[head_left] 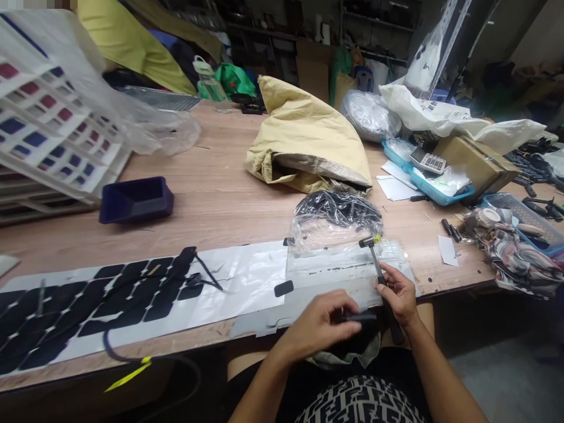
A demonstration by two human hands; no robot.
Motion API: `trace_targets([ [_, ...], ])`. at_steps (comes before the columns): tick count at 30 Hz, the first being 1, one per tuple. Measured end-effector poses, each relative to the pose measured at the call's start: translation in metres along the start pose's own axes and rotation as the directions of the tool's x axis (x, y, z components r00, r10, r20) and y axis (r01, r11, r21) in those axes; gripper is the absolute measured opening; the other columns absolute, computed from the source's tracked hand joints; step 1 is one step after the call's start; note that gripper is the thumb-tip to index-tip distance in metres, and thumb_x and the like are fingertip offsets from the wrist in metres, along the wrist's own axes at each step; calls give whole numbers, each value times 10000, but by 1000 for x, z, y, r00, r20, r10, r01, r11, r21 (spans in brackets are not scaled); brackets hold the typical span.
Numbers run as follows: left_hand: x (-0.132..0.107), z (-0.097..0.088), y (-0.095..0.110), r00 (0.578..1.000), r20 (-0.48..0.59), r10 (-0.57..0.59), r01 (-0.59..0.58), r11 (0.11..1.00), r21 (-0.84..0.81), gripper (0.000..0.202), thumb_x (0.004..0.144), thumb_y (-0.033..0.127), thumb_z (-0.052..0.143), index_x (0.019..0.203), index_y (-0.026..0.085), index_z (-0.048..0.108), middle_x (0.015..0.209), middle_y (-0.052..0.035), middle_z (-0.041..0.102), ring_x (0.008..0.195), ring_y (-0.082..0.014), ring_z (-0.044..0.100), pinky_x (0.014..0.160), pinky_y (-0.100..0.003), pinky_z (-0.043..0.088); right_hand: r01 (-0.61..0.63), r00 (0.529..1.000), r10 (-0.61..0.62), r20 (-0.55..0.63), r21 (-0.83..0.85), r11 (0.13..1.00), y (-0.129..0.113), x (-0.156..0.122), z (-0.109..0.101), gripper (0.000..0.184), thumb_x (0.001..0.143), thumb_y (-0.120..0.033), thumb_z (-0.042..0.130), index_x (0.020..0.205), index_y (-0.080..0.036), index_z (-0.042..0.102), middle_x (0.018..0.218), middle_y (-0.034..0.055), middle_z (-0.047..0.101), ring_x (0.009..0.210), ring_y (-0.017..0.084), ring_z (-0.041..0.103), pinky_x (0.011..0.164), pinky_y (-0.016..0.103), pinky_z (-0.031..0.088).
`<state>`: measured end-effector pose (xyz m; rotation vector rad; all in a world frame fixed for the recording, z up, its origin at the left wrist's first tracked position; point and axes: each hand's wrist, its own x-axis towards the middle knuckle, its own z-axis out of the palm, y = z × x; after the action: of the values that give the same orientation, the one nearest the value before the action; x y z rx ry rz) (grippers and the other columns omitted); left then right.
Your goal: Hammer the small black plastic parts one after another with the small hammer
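My right hand (pixel 399 294) is wrapped round the black handle of a small hammer (pixel 375 258), whose head rests above a grey metal plate (pixel 317 276) at the table's near edge. My left hand (pixel 319 323) is closed on a small flat black part (pixel 359 316) held just in front of the plate. A clear bag of black parts (pixel 337 214) lies right behind the plate. One loose black piece (pixel 283 288) sits on the plate's left end.
A white sheet with several black flat pieces (pixel 110 299) stretches left along the wooden table (pixel 229 194). A dark blue tray (pixel 136 200), stacked white racks (pixel 48 135), a yellow paper sack (pixel 304 135), blue baskets with a calculator (pixel 426 161) and cardboard box stand further back.
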<state>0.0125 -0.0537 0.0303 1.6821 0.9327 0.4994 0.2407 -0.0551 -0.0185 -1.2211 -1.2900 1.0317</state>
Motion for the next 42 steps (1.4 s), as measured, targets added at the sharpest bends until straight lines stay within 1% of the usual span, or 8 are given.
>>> trace_targets([
  [3,-15,30,-10,985,125,-122,100,980,171,126,763,296,660,857,220,696,848,-1,678,773,-168,605,674,-253,423,-2,1000,3,22,-45,999,1,-1,1,475,805,-221,645,1274,-149,621,779,11,630,661,135,581,578,241,465],
  [12,-16,72,-83,896,9,-445,384,782,490,366,857,275,556,1208,216,640,1222,-105,674,1164,-275,607,917,-341,455,13,999,-7,43,-120,993,2,-4,1,478,791,-209,641,1266,-156,634,770,7,631,583,108,525,506,222,408],
  [18,-5,21,-23,921,370,-123,68,985,158,303,835,400,606,1058,230,720,896,-10,732,792,-185,657,691,-252,459,9,999,-3,47,-125,992,2,-4,3,482,790,-214,633,1268,-152,631,756,-3,602,571,101,497,497,219,386],
  [22,42,-30,-8,998,-12,-66,67,979,195,290,907,369,487,929,190,714,891,-30,722,797,-181,632,711,-266,451,18,999,-12,46,-127,992,3,-4,3,493,794,-228,632,1282,-158,623,762,-7,581,566,97,479,497,220,384],
  [24,73,-51,-17,938,-338,-73,195,919,343,274,903,332,482,924,185,712,931,-55,710,829,-203,619,733,-295,445,25,999,-20,42,-130,991,4,-4,3,495,788,-226,631,1278,-158,627,757,-10,574,560,95,471,496,221,382],
  [27,113,-73,-37,838,-546,-19,324,822,468,253,888,282,496,978,207,720,933,-62,667,864,-221,597,761,-321,450,27,999,-22,38,-134,991,5,-4,3,495,780,-213,625,1271,-154,630,754,-10,574,555,93,465,491,220,376],
  [35,160,-92,-58,863,-501,64,306,723,619,302,822,279,614,1107,292,711,1090,-78,537,1109,-292,501,924,-394,444,30,999,-25,37,-147,989,4,-5,3,502,781,-202,619,1281,-154,625,752,-8,590,555,94,473,493,222,383],
  [42,128,-83,-47,916,-388,100,158,801,578,155,803,332,661,917,232,693,948,-58,623,999,-283,505,867,-392,411,39,999,-35,33,-146,989,5,-6,2,502,788,-201,621,1288,-158,624,758,-7,581,553,92,464,493,222,386],
])
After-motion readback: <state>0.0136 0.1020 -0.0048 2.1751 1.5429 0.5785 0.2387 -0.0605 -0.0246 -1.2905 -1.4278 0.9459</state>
